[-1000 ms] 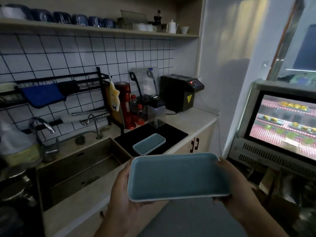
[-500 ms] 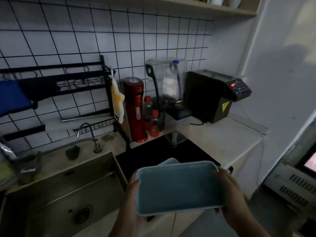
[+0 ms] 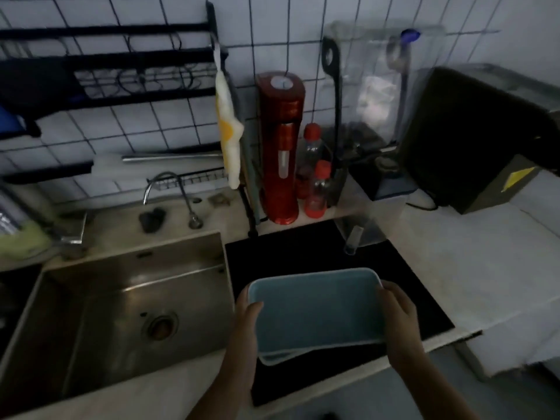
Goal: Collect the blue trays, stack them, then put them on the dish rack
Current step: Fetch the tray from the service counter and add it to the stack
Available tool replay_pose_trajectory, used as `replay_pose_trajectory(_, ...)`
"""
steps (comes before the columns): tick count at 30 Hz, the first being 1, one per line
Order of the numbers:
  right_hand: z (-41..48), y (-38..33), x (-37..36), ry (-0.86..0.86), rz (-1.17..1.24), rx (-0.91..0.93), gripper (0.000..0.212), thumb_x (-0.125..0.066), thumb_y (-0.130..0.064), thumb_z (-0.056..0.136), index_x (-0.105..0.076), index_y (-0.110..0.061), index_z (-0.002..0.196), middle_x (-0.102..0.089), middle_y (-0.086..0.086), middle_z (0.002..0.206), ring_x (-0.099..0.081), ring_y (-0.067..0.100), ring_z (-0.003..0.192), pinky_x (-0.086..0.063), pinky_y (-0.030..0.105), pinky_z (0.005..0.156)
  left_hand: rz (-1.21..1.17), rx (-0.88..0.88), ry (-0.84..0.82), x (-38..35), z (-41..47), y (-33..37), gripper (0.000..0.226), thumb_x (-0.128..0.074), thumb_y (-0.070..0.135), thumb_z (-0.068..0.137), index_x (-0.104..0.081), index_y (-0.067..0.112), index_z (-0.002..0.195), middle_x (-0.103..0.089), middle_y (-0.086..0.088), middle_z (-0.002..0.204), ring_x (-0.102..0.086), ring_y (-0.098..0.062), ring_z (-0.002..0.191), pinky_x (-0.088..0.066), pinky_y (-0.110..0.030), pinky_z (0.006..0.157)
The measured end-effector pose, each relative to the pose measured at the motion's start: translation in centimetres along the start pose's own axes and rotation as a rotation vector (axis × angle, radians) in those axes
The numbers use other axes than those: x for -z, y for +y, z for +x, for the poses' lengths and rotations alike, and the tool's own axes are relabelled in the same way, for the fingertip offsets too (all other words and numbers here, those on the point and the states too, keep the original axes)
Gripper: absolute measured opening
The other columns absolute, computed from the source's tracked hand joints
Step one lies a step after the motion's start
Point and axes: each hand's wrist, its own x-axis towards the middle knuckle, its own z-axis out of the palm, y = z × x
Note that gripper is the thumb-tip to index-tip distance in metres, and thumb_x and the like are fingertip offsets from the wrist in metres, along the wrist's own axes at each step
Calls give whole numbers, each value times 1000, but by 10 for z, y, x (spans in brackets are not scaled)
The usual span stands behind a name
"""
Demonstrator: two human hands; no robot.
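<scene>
I hold a blue tray [image 3: 318,310] by its two short ends, my left hand [image 3: 247,316] with the thumb over the left rim, my right hand [image 3: 397,313] wrapped over the right rim. It sits low over the black mat [image 3: 303,253]. Under its near edge shows the rim of a second blue tray [image 3: 281,357] that lies on the mat, mostly hidden by the upper one. Whether the two trays touch I cannot tell. The black dish rack [image 3: 121,68] hangs on the tiled wall at the upper left, above the sink.
A steel sink [image 3: 121,298] with a tap [image 3: 169,189] lies left of the mat. Behind the mat stand a red cylinder appliance [image 3: 280,147], two red-capped bottles [image 3: 316,189], a clear blender housing [image 3: 372,116] and a black machine [image 3: 478,137]. The pale counter [image 3: 485,268] extends right.
I have come closer to the counter and brought the held tray forward and down, over the tray that lies on the black mat. Both hands keep their hold.
</scene>
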Motion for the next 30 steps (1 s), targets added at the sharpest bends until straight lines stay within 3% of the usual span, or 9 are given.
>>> replay_pose_trajectory(3,22,12,-1,-90,-3,4,20,-48,-17,99,-68,-19,97,-69,3,94,-62,13,81,-46,32,69,-58,-31,183,-17,11,-8,24,-51,16,96,-62,36,102,-66,11,105,-63,4,80,-44,-30,72)
replay_pose_trajectory(6,37,26,-4,-154,-14,-19,17,-51,-20,98,-66,-28,98,-69,-5,93,-61,1,76,-44,28,64,-23,-28,313,-20,5,-26,18,-54,25,93,-66,37,97,-72,16,87,-65,6,73,-43,-31,66)
replay_pose_trajectory(8,46,38,-6,-195,-19,-33,15,-52,-22,97,-65,-30,100,-67,-5,95,-61,4,79,-43,28,63,-42,-36,356,-23,3,-33,18,-55,25,93,-69,36,95,-73,23,83,-65,8,73,-42,-29,67)
replay_pose_trajectory(12,56,67,-9,-269,-66,-64,21,-52,-27,98,-62,-22,117,-65,3,105,-60,13,88,-43,30,64,8,-58,410,-29,-1,-45,21,-57,26,90,-71,39,97,-73,18,93,-66,3,83,-45,-29,70)
replay_pose_trajectory(16,62,87,-14,-317,-96,-47,28,-51,-26,100,-58,-16,125,-63,10,116,-61,20,99,-45,28,70,11,-62,471,-29,1,-59,23,-59,35,81,-71,30,100,-74,9,92,-67,-13,90,-48,-32,72)
replay_pose_trajectory(24,76,108,-21,-332,-171,-50,48,-46,-31,101,-41,-16,147,-52,12,138,-52,28,120,-38,35,91,87,-109,508,-33,13,-79,21,-60,32,85,-70,29,104,-73,9,93,-67,-7,84,-52,-21,65)
replay_pose_trajectory(27,78,108,-21,-330,-176,-48,47,-45,-36,100,-45,-17,143,-56,10,130,-56,25,111,-40,32,82,142,-126,487,-35,18,-84,30,-59,36,87,-67,26,114,-72,4,96,-66,-11,87,-53,-25,68)
replay_pose_trajectory(30,78,106,-22,-342,-178,-40,51,-44,-48,92,-49,-22,136,-60,7,117,-60,17,98,-44,29,70,209,-134,488,-35,23,-89,29,-57,37,90,-63,29,117,-70,4,95,-66,-13,87,-52,-21,63)
